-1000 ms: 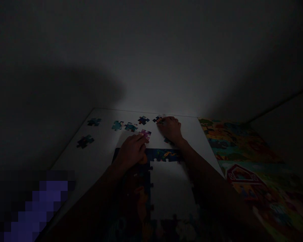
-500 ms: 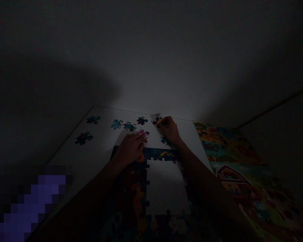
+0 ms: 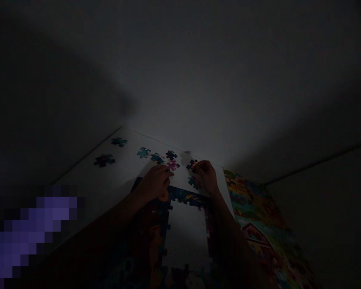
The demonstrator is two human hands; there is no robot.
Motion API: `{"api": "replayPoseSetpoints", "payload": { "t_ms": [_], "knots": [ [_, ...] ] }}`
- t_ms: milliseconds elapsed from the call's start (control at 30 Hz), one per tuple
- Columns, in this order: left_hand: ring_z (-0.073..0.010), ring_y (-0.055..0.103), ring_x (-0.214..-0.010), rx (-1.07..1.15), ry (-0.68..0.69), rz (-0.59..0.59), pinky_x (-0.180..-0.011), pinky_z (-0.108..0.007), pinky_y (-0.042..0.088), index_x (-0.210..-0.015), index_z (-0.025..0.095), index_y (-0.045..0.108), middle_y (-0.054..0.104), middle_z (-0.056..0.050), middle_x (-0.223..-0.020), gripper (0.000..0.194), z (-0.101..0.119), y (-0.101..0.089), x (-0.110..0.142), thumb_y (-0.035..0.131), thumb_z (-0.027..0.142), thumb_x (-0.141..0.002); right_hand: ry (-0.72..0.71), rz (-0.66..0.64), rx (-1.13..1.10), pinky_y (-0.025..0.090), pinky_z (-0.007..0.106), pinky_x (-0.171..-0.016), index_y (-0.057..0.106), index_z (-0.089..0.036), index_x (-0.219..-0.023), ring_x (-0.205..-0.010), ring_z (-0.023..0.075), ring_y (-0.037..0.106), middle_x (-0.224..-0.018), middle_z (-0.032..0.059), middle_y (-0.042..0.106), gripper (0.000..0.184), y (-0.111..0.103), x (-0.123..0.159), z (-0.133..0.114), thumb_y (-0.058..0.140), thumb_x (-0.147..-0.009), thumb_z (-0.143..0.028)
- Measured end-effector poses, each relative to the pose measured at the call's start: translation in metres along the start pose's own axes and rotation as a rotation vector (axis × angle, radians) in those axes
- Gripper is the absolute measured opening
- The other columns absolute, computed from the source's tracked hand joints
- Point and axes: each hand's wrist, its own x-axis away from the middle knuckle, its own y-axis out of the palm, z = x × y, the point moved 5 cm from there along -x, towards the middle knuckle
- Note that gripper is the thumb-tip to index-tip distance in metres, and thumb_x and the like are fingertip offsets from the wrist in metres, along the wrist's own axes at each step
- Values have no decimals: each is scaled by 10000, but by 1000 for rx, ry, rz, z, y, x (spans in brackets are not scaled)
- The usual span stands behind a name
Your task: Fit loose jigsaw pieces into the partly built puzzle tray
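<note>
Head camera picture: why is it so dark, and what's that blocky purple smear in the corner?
In the head view, the room is very dim; only the white surface catches light, leaving the left hand and right hand almost silhouettes and the jigsaw piece in the right hand hard to read. A pixelated purple patch covers the lower left corner.

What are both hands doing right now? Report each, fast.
Left hand: open, resting beside a magenta puzzle piece, holding nothing visible.
Right hand: closed, holding a dark puzzle piece.

White tabletop (image 3: 87,182): loose jigsaw pieces (image 3: 143,152) on far side, part-built puzzle frame (image 3: 180,196) nearer; colourful barn-picture sheet (image 3: 255,216) at right edge.
</note>
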Motion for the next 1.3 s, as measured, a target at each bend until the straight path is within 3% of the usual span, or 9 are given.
{"api": "replayPoseSetpoints", "payload": {
  "t_ms": [133,300,467,733,1167,1300],
  "knots": [
    [-240,558,-1183,-14,17,-9,-1063,-402,442,-1211,186,673,645,-99,-1215,347,2,1,0,527,143,-899,39,-15,-27,475,280,-564,545,-234,-889,-656,165,610,-787,6,683,275,-5,25,-4,696,-761,-425],
    [-261,552,-1207,-24,24,-54,-1078,-429,427,-1154,196,712,613,-118,-1267,288,3,2,1,551,206,-916,151,-67,-55,503,291,-689,569,-229,-945,-751,168,636,-823,-2,679,299,-2,71,-6,724,-775,-421],
    [-260,555,-1202,-4,38,-75,-1073,-444,428,-1138,204,710,623,-108,-1227,268,5,0,0,576,229,-907,226,-184,-55,479,273,-699,577,-227,-957,-784,159,611,-875,5,658,276,8,104,-12,695,-814,-432],
    [-249,539,-1224,-29,13,-120,-1080,-449,404,-1148,224,698,608,-92,-1283,280,6,0,-2,548,249,-912,235,-369,33,470,302,-727,565,-226,-935,-791,169,591,-867,7,610,207,26,112,-15,649,-821,-377],
    [-218,601,-1119,3,112,-158,-1023,-402,441,-1105,215,706,687,-52,-1153,283,13,1,-6,488,253,-927,139,-442,271,451,288,-665,568,-218,-952,-734,167,614,-831,6,652,130,29,114,-20,571,-891,-333],
    [-248,624,-1072,97,162,-126,-996,-430,462,-1017,230,713,701,-60,-1093,321,12,1,-5,433,352,-917,85,-450,368,450,266,-664,570,-214,-921,-747,159,620,-836,5,673,112,31,118,-32,569,-923,-326]
  ]
}}
